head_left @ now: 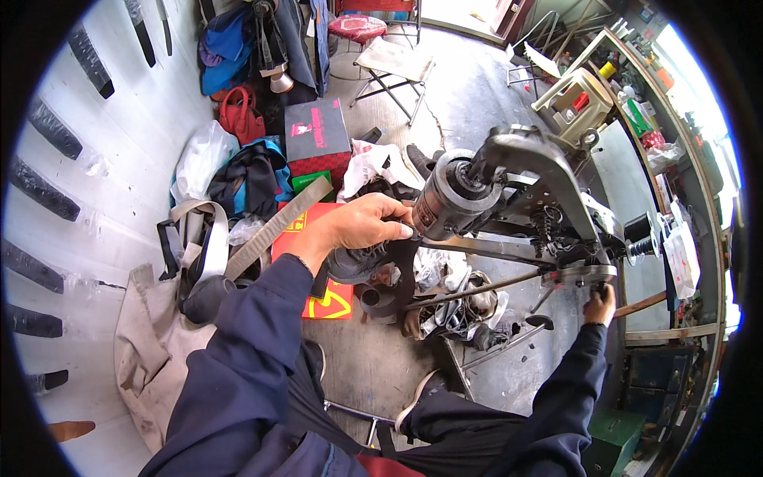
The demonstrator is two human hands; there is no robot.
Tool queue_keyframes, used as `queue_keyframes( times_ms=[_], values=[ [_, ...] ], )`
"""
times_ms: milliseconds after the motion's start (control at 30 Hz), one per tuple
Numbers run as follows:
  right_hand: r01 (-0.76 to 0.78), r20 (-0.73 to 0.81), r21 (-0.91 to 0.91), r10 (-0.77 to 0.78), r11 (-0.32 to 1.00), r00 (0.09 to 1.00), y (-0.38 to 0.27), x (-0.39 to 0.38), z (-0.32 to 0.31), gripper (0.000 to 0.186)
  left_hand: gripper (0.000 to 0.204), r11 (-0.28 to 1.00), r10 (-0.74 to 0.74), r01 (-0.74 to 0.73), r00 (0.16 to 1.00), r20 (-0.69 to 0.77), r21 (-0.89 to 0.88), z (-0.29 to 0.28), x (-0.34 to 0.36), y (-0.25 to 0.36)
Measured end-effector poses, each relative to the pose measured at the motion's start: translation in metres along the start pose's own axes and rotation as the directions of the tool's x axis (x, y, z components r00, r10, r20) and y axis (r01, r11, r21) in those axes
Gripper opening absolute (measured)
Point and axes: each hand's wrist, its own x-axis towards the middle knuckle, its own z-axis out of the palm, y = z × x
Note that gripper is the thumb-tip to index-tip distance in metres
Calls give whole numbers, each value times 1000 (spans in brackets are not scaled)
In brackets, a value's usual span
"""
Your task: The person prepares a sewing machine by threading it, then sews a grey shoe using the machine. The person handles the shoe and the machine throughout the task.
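A dark, hand-cranked shoe-patching sewing machine (pixel 509 183) stands in front of me, its round cylinder-like head at the upper middle. Right beside that head, my left hand (pixel 358 225) pinches a dark piece of material (pixel 405 266) between thumb and fingers; its exact kind is hard to make out. My right hand (pixel 600 304) is closed at the lower rim of the machine's handwheel (pixel 584 274), where the grip itself is mostly hidden. Below my left hand sits a black shoe (pixel 355 265), partly covered. A beige strap (pixel 274 230) runs diagonally behind my left wrist.
Beige cloth (pixel 151 342) and bags lie at the left, with a shoebox (pixel 318 131) beyond. Dark blades or strips hang on the white wall. A folding stool (pixel 395 60) stands farther back. Cluttered shelves (pixel 660 143) line the right; a metal-footed stand (pixel 509 343) is below the machine.
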Motion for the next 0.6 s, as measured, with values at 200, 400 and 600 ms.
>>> queue_keyframes(
  times_ms=[200, 400, 600],
  values=[
    [-353, 587, 71, 247, 933, 771, -34, -78, 58, 18, 13, 1000, 7, -7, 997, -77, -12, 8, -5, -5],
    [-124, 349, 313, 7, 942, 937, -112, -47, -16, 10, 12, 997, -10, 5, 997, -71, -73, 10, -3, -12],
    [-259, 80, 153, 249, 954, 965, -2, -7, 1, 10, 11, 976, -31, 6, 993, -111, -219, 18, -3, -15]
  ],
)
